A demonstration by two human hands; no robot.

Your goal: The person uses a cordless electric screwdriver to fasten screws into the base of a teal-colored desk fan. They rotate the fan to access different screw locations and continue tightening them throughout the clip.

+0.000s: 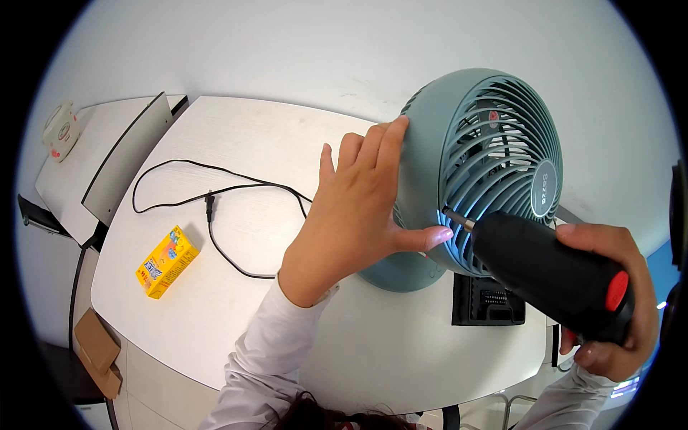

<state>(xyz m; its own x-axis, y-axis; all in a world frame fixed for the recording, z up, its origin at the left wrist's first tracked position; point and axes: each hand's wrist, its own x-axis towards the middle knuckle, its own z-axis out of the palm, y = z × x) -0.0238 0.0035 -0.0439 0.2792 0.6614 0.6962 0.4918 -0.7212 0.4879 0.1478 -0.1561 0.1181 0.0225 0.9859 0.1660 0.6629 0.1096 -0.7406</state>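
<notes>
A grey-green desk fan (430,158) with a round slatted grille stands on the white table. My left hand (351,201) is spread against the side of its housing, fingers on the upper edge and thumb near the grille's lower rim. In my right hand (616,287) is a black cordless screwdriver (552,269) with a red button. Its bit points left and meets the rim of the grille, where a small light shines. Whether the bit sits in a screw is too small to tell. Beneath the fan's head shows its round base (401,276).
A black bit case (487,304) lies below the fan. A black power cord (251,183) loops across the white table (358,344). At the left is a small yellow box (167,261). Beyond a divider (129,161), a white object (63,132) rests on another table. Cardboard (97,347) lies on the floor.
</notes>
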